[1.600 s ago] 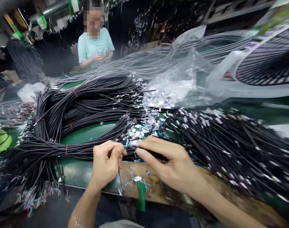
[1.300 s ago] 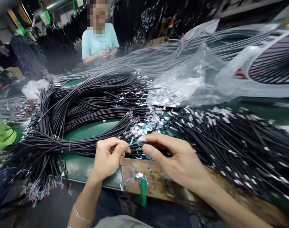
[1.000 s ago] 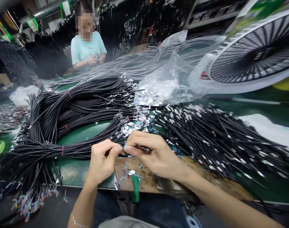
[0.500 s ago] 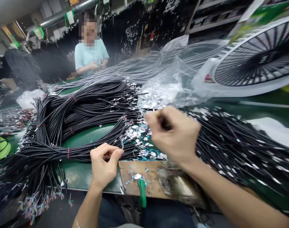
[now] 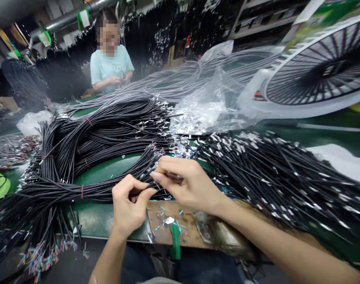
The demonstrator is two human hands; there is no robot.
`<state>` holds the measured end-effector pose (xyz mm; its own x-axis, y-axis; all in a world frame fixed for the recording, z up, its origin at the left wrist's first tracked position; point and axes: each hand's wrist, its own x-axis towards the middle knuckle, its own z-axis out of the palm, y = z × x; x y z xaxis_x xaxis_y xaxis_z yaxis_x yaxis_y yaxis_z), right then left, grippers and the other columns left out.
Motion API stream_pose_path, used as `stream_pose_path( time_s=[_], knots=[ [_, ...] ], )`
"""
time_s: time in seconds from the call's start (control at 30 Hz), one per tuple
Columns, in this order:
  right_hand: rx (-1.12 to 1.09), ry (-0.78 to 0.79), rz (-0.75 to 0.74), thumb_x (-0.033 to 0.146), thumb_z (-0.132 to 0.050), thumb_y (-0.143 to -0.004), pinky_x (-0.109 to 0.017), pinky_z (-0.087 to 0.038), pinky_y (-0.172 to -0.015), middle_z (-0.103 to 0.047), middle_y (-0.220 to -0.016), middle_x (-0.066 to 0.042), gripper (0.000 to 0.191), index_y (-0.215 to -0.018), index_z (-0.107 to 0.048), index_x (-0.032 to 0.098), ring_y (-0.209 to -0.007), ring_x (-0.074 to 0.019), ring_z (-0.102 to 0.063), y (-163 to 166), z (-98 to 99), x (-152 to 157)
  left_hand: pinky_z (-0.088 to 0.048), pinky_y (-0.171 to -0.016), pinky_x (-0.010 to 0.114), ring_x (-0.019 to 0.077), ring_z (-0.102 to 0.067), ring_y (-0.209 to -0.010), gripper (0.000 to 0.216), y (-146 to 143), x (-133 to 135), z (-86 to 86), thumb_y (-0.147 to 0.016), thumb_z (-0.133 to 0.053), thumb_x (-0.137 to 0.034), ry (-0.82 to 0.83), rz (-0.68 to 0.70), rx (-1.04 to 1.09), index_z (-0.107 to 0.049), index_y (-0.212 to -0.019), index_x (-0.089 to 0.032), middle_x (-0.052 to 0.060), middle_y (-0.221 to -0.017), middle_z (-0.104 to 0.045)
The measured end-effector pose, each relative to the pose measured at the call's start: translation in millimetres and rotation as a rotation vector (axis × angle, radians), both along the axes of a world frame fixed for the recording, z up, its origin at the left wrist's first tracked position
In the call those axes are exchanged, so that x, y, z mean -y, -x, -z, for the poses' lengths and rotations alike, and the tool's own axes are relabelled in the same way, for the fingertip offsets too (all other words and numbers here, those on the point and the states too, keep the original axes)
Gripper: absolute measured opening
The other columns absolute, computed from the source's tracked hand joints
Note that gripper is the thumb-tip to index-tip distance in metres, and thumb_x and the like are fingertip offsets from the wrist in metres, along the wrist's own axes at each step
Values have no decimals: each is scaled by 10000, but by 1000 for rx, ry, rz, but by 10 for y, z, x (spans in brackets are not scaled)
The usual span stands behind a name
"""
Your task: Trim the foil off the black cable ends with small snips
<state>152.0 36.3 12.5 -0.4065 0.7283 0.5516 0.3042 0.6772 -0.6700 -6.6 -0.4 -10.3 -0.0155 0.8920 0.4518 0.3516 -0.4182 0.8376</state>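
My left hand is closed in a pinch, thumb against forefinger, on the end of a black cable from the bundle on the left. Just right of it, my right hand has its fingers pinched together close to the left fingertips. What lies between the right fingers is too small to make out. A bundle of black cables, tied with a red band, runs behind my left hand. To the right of my hands lies a wide pile of loose black cables with silvery ends.
Below my hands is a brown board with blue snippets and a green-handled tool. A clear plastic bag with foil scraps lies behind. A white fan stands at right. A co-worker sits across the table.
My right hand has come down and left from above the foil scraps to my left fingertips. My left hand has stayed nearly in place, still pinching.
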Motion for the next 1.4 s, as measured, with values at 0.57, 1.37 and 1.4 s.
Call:
stream_pose_path(
  time_s=[0.57,1.37,1.4],
  knots=[
    [7,-291,130,80,-520,-825,-222,-463,-547,-603,-713,-49,112,-775,-588,154,-623,-125,-563,-55,42,122,-324,-447,190,73,-427,-471,221,-63,-2,13,-736,-675,-260,39,-128,-24,-578,-569,-152,-42,-527,-495],
    [-152,491,7,480,-445,-856,-224,-314,-438,-407,-482,27,452,-521,-464,178,-458,-87,-374,-58,-26,165,-400,-538,211,86,-520,-578,113,-58,-43,13,-756,-678,-162,-335,-131,-219,-604,-672,-179,-34,-629,-570],
    [-130,451,19,449,-440,-865,-221,-306,-438,-402,-487,28,436,-523,-457,179,-465,-87,-368,-56,-22,174,-402,-540,212,86,-520,-578,109,-58,-42,26,-763,-668,-149,-358,-145,-252,-606,-680,-181,-33,-630,-569]
  ],
)
